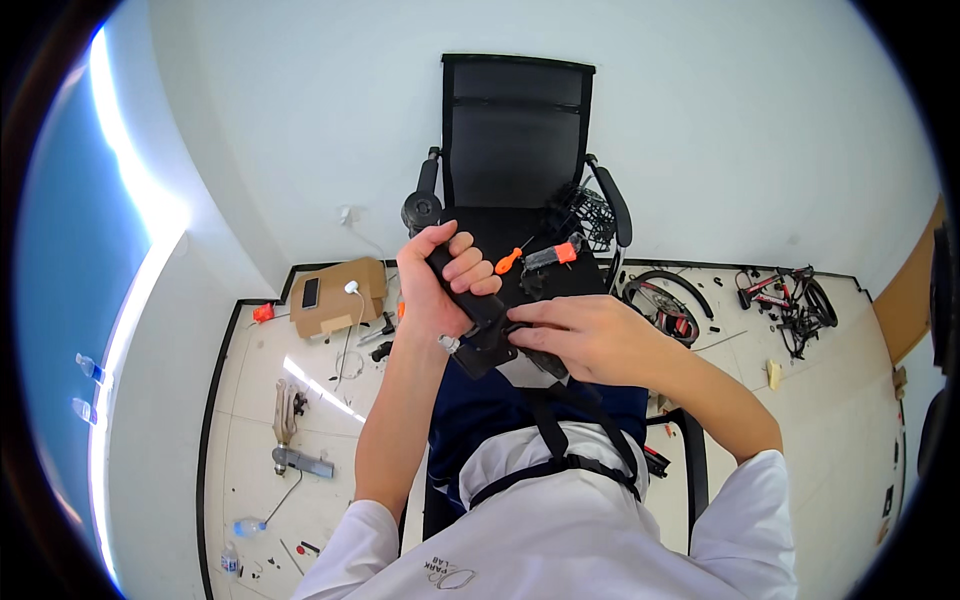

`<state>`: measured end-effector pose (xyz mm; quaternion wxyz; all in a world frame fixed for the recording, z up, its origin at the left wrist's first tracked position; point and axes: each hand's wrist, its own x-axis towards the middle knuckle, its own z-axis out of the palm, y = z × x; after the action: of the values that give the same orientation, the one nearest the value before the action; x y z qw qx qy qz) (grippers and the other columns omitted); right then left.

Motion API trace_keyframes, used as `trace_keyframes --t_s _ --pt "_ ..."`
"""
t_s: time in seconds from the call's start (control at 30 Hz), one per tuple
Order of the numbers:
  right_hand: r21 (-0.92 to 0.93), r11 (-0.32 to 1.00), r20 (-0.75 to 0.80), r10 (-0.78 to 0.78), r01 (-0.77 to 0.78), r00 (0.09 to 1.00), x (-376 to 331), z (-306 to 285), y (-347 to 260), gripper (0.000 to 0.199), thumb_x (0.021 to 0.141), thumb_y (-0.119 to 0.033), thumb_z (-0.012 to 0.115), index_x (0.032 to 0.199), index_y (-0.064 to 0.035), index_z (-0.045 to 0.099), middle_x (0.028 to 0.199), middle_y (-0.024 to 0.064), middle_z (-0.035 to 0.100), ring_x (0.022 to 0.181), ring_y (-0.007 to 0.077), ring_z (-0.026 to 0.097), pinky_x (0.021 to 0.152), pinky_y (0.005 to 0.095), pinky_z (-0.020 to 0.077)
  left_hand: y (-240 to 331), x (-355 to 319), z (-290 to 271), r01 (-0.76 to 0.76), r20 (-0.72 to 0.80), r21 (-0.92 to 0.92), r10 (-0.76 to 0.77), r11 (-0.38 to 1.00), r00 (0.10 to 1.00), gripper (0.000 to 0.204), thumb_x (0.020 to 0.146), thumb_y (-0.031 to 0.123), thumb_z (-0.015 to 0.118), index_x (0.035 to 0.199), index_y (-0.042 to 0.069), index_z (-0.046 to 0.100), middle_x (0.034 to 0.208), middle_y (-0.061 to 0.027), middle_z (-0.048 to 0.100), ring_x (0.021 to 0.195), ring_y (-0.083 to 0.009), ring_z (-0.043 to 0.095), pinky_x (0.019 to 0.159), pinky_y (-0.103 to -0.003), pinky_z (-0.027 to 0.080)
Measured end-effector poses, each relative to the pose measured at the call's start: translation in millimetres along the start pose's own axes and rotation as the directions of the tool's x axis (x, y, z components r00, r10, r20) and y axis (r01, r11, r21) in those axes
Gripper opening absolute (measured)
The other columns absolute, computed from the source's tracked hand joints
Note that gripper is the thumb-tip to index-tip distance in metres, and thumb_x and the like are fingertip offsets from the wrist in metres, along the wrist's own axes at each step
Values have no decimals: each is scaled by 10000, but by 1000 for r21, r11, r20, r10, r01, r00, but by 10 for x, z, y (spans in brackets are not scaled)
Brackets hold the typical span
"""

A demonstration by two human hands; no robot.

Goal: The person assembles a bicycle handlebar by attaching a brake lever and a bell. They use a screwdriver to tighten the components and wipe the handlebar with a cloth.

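My left hand (450, 275) is wrapped round the thick black grip of a long black device (482, 308), whose round, disc-like end (421, 208) sticks out above my fist. What kind of device it is I cannot make out. My right hand (585, 335) has its thumb and fingers closed on the lower, blocky end of the same device, above my lap; some of the fingertips are hidden. Just beyond my hands, an orange-handled screwdriver (508, 260) lies on the black chair seat. Beside it rests an orange and black object (553, 255).
The black mesh office chair (515, 130) faces me, with a black wire basket (582, 215) on its seat. Left on the floor are flattened cardboard (355, 280) bearing a phone (311, 292), metal parts (286, 415) and bottles. A bicycle wheel (665, 305) and bike frame (785, 300) lie right.
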<state>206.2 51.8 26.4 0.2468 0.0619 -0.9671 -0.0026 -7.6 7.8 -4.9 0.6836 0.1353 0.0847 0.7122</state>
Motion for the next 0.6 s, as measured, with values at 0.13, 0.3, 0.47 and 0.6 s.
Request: trace_keyframes --t_s 0.13,0.3,0.47,0.6 --pt "314 932 -32 203 -183 979 24 -36 -132 271 792 -49 651 1062 -49 670 1053 78 656 834 233 659 699 335 546 9 -18 0 -12 -24 14 12 1000 1000 331 930 281 479 643 145 386 458 70 301 396 -77 297 451 -254 302" --pt "445 805 44 419 -393 907 60 -71 -165 219 809 -46 682 1028 -39 677 939 86 655 778 243 655 691 331 539 41 -25 -21 -16 -14 -9 16 1000 1000 328 926 281 483 644 145 386 456 69 302 394 -77 296 450 -253 299" --pt "101 990 -164 117 -102 980 43 -50 30 170 777 -43 707 946 -59 696 827 58 598 743 224 606 648 331 500 -2 -55 59 -13 -32 39 15 999 999 330 928 284 478 642 149 382 455 69 305 393 -74 293 447 -250 295" --pt "37 996 -144 83 -79 986 124 -98 27 201 744 -17 717 939 -65 715 807 50 599 701 207 603 603 319 486 -65 -54 59 36 -55 -42 -38 998 998 329 927 285 479 641 153 382 457 72 302 396 -73 296 449 -249 296"
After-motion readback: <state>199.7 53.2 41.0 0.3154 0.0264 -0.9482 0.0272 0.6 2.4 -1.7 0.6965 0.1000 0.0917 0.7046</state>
